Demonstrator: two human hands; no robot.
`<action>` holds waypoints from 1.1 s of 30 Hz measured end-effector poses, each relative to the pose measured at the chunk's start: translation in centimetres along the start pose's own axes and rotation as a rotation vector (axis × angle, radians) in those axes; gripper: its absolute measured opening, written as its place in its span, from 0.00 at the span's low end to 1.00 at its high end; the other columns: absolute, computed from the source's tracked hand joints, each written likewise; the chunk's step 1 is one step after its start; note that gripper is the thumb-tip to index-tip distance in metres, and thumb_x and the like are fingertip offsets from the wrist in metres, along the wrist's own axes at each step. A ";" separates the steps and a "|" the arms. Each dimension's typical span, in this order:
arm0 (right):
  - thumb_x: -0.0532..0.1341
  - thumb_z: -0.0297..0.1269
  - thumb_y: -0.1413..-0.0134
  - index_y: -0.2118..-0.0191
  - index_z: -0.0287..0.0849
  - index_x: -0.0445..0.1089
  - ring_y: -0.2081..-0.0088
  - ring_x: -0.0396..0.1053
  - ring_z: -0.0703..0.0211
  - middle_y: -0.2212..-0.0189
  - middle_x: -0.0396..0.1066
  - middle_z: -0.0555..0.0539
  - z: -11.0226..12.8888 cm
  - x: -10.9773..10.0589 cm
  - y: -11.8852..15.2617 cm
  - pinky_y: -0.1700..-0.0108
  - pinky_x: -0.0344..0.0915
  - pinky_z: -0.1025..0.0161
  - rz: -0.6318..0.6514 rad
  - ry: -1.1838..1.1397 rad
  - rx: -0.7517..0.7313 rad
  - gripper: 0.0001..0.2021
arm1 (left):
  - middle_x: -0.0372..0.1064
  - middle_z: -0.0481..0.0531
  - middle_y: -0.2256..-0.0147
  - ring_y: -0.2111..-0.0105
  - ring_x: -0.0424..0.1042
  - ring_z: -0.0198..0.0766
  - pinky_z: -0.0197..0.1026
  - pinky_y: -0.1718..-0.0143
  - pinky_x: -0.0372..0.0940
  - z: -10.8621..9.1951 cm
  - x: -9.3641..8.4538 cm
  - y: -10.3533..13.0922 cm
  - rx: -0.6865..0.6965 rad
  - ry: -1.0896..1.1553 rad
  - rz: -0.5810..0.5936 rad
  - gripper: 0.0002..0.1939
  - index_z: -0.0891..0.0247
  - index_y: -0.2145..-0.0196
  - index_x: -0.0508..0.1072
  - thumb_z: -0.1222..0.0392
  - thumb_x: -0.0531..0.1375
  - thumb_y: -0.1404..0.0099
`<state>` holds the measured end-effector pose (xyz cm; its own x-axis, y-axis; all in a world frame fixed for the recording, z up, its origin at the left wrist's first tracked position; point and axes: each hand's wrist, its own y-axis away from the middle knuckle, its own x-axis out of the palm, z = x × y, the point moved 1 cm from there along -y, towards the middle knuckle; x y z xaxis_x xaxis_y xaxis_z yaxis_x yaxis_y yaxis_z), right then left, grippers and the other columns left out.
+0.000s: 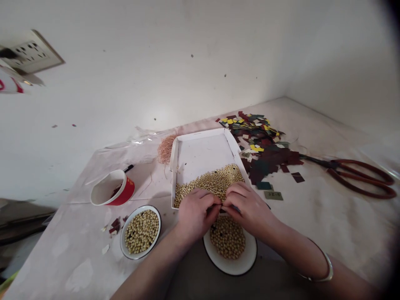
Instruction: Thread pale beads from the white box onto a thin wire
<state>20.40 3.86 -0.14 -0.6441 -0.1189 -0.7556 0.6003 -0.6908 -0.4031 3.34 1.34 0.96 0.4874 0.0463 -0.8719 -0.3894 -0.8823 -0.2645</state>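
My left hand (196,211) and my right hand (250,205) meet fingertip to fingertip at the near edge of a white tray (204,152). Both are closed in a pinch; whatever lies between the fingertips is too small and hidden to name. Round yellow beans (208,182) cover the near part of the tray, with a few dark ones among them. Just below my hands stands a white enamel bowl (231,266), partly filled with similar beans. My wrists and fingers hide part of the tray's front edge.
Left of the tray are a second bowl (123,240) of beans and a red-and-white paper cup (126,192). Behind the tray's left side lies a tangle of copper-coloured thread (165,149). Coloured chips (265,160) and large scissors (359,173) lie to the right.
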 end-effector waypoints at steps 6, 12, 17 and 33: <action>0.57 0.28 0.45 0.74 0.41 0.64 0.63 0.59 0.56 0.70 0.64 0.47 0.2 -0.1 0.0 0.60 0.58 0.57 0.020 0.000 -0.010 0.07 | 0.71 0.46 0.70 0.67 0.67 0.36 0.39 0.64 0.58 -0.1 0.0 0.0 -0.003 0.008 -0.005 0.03 0.59 0.69 0.70 0.63 0.57 0.38; 0.58 0.29 0.45 0.74 0.41 0.65 0.63 0.59 0.57 0.70 0.64 0.47 0.2 -0.1 -0.1 0.61 0.59 0.58 0.014 0.006 0.002 0.07 | 0.71 0.46 0.70 0.68 0.67 0.35 0.38 0.65 0.58 -0.1 -0.1 -0.1 0.002 0.013 -0.005 0.03 0.59 0.70 0.70 0.63 0.57 0.38; 0.60 0.30 0.47 0.74 0.41 0.65 0.63 0.61 0.57 0.70 0.65 0.48 0.4 -0.1 0.1 0.60 0.59 0.58 0.078 -0.017 -0.026 0.06 | 0.71 0.46 0.71 0.68 0.67 0.35 0.39 0.64 0.58 0.0 0.1 0.0 0.002 0.010 -0.007 0.02 0.59 0.70 0.70 0.64 0.58 0.39; 0.57 0.34 0.46 0.69 0.43 0.72 0.58 0.60 0.52 0.68 0.66 0.45 -0.8 -1.4 -0.1 0.55 0.59 0.54 0.172 0.162 0.086 0.07 | 0.72 0.46 0.69 0.67 0.68 0.36 0.39 0.64 0.59 0.0 0.0 0.0 0.005 0.011 -0.009 0.03 0.59 0.68 0.71 0.63 0.57 0.38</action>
<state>21.61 4.60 0.55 -0.4475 -0.1289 -0.8849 0.6473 -0.7295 -0.2211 3.38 1.34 0.95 0.4997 0.0495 -0.8648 -0.3888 -0.8793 -0.2750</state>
